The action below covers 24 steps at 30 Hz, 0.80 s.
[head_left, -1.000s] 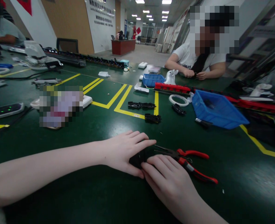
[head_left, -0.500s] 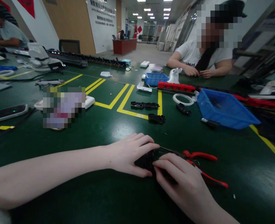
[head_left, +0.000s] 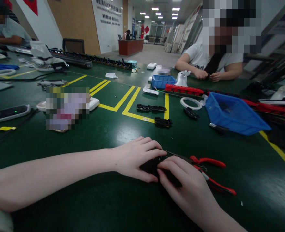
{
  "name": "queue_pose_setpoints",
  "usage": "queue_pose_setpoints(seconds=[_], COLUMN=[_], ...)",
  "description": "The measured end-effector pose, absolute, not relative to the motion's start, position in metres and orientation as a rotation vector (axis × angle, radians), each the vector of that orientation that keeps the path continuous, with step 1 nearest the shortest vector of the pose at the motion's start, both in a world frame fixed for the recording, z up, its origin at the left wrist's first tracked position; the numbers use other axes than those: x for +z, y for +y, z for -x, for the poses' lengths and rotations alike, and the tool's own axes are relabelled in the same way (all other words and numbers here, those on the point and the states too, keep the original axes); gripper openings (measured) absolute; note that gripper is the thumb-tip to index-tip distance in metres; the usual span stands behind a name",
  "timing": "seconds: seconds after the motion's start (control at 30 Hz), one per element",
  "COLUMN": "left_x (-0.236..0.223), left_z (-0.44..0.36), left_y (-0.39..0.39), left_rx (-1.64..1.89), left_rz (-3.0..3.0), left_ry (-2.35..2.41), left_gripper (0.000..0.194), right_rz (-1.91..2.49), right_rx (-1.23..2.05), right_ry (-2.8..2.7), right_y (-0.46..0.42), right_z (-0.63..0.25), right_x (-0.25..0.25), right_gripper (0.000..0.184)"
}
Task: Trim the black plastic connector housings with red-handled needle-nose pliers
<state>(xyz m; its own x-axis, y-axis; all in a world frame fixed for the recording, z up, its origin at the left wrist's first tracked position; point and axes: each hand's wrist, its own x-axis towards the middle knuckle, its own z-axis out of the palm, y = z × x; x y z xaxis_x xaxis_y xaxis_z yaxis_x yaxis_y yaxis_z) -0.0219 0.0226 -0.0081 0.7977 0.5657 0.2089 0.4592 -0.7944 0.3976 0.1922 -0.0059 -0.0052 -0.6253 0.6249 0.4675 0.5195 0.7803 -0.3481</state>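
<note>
My left hand (head_left: 138,158) is closed around a small black plastic part (head_left: 149,166) low on the green table, its thumb on the near side and its fingers over the far side. Against the right end of that part, my right hand (head_left: 183,180) has thumb and index finger pinched together. What lies in this pinch is too small and shaded to make out. Just beyond the right hand lie red-handled pliers (head_left: 211,161), their handles spread and their jaws partly hidden behind the fingers.
Several black plastic parts (head_left: 151,108) lie ahead near yellow tape lines. To the right are a blue bin (head_left: 234,112), a white tape roll (head_left: 190,103) and a long red strip (head_left: 184,90). A phone (head_left: 10,113) rests at left. Across the table sits a person (head_left: 212,64).
My right hand has shifted slightly up and left against the black part. The left hand keeps its hold. The whole view has moved slightly.
</note>
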Motion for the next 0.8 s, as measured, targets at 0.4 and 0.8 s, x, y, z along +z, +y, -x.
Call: queue_pose_setpoints(seconds=[0.4, 0.8], left_x=[-0.009, 0.002], left_z=[0.022, 0.028], left_y=[0.024, 0.029], left_rx=[0.465, 0.576], left_rz=[-2.639, -2.266], left_ry=[0.782, 0.654], left_gripper=[0.064, 0.06], right_rz=[0.859, 1.169], right_rx=[0.245, -0.193], right_ry=[-2.46, -2.576], right_y=[-0.005, 0.023], right_z=[-0.19, -0.298], right_x=[-0.005, -0.006], right_gripper=[0.012, 0.058])
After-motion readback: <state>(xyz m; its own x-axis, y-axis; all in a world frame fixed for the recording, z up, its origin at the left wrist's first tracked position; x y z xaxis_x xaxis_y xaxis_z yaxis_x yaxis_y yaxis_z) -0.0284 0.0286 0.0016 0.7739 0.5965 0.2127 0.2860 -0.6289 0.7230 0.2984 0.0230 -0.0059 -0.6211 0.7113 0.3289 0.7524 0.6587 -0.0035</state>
